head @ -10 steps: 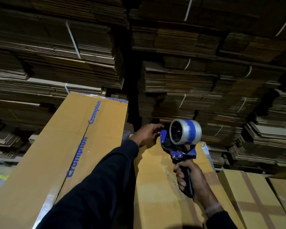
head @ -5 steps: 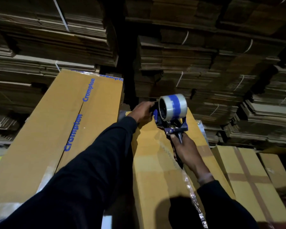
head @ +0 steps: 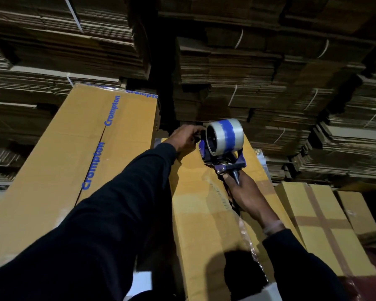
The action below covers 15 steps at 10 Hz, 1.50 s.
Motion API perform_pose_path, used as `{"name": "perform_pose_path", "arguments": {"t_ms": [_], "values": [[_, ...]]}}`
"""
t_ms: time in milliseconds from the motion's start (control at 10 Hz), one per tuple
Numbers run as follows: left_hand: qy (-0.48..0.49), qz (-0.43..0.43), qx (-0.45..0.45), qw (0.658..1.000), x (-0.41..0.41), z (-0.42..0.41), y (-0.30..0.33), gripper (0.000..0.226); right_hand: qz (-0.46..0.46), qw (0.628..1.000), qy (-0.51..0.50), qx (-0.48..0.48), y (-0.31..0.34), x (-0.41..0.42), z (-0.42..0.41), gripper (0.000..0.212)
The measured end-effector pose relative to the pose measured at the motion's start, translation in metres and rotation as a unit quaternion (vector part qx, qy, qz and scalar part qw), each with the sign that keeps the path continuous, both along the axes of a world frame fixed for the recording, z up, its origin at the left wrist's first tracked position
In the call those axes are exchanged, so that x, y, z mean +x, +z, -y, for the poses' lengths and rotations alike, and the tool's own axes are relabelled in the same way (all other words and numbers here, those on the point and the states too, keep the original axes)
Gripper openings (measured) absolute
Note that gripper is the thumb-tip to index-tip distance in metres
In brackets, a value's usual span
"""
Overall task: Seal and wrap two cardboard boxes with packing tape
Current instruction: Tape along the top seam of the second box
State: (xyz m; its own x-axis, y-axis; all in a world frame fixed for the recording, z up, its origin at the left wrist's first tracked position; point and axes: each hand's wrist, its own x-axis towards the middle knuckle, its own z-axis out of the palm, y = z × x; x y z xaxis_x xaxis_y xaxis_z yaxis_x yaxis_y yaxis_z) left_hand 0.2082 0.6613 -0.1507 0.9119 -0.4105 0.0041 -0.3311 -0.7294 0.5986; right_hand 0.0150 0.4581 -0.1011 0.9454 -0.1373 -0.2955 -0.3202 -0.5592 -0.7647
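The tape dispenser (head: 223, 148) sits at the far end of the middle box (head: 204, 213), your right hand (head: 241, 194) clamped round its handle. Your left hand (head: 186, 137) curls over that box's far edge, beside the Crompton box (head: 74, 153).

Gripping the tape dispenser (head: 223, 146) handle with right hand (head: 243, 195) — left hand (head: 186, 137) just beyond, touching its front, over the cardboard box (head: 204, 213).
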Motion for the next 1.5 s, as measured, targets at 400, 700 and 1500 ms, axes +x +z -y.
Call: {"name": "perform_pose_path", "arguments": {"t_ms": [400,700,1500], "values": [[-0.055,0.068,0.0,0.996,0.008,0.005,0.0,0.036,-0.008,1.0,0.018,0.01,-0.009,-0.042,0.029,0.027],[-0.055,0.11,-0.01,0.992,0.006,0.005,0.001,0.032,0.009,1.0,0.001,-0.004,-0.009,-0.055,0.016,0.028],[-0.1,0.106,0.155,0.977,-0.034,0.026,0.003,0.046,0.001,0.999,-0.048,0.014,-0.046,-0.107,0.042,0.034]]}}
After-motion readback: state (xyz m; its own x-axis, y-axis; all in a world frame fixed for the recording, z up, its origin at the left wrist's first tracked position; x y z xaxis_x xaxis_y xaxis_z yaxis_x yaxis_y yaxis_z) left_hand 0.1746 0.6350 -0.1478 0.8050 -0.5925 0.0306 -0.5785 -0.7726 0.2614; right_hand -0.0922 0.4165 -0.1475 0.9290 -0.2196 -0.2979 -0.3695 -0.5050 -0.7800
